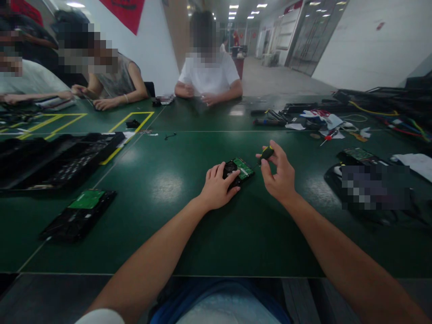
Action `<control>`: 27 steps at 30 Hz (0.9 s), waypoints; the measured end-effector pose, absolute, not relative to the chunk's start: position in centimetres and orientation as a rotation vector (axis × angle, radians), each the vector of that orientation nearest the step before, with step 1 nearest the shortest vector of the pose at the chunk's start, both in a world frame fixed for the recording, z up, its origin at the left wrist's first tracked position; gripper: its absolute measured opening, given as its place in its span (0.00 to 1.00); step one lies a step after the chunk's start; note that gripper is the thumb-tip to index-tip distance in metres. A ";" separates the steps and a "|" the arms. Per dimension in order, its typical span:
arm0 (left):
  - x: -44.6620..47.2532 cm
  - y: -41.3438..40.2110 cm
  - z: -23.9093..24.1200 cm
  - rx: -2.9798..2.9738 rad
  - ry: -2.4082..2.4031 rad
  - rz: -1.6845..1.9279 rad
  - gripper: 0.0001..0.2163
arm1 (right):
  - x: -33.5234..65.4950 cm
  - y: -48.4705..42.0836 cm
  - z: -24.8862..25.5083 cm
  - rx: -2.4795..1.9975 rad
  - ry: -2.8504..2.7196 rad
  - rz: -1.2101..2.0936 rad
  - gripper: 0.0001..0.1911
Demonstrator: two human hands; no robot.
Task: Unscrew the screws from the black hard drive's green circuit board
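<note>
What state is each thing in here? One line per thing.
Centre hard drive: flat, circuit board exposed, partly covered.
Yellow-and-black screwdriver: raised, tilted; tip contact unclear.
Left grip: resting over the centre hard drive.
Right grip: closed around the yellow-and-black screwdriver.
Left hard drive: lying unheld, green side up.
Long black casing: lying unheld.
Red-handled screwdriver: lying unheld.
Ceiling lights: lit.

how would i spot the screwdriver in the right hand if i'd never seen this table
Find the big green table, then the bare right hand near its middle. That hand holds the screwdriver, just right of the black-and-green device under the left hand. Its dark handle has yellow marks, unlike the red-handled tool among the scraps farther right.
</note>
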State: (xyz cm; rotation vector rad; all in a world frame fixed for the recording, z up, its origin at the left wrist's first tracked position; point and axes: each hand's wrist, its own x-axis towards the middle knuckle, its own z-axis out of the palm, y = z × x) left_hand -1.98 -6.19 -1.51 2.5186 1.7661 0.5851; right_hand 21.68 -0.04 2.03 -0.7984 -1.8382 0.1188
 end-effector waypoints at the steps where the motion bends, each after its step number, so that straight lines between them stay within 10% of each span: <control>1: -2.0 -6.2 -1.5 2.520 1.768 0.581 0.29 | 21.6 0.0 2.0 -0.796 -1.830 0.129 0.32; 27: -2.0 -6.2 -1.4 2.516 1.759 0.562 0.28 | 22.0 0.2 1.7 -0.813 -1.783 0.063 0.32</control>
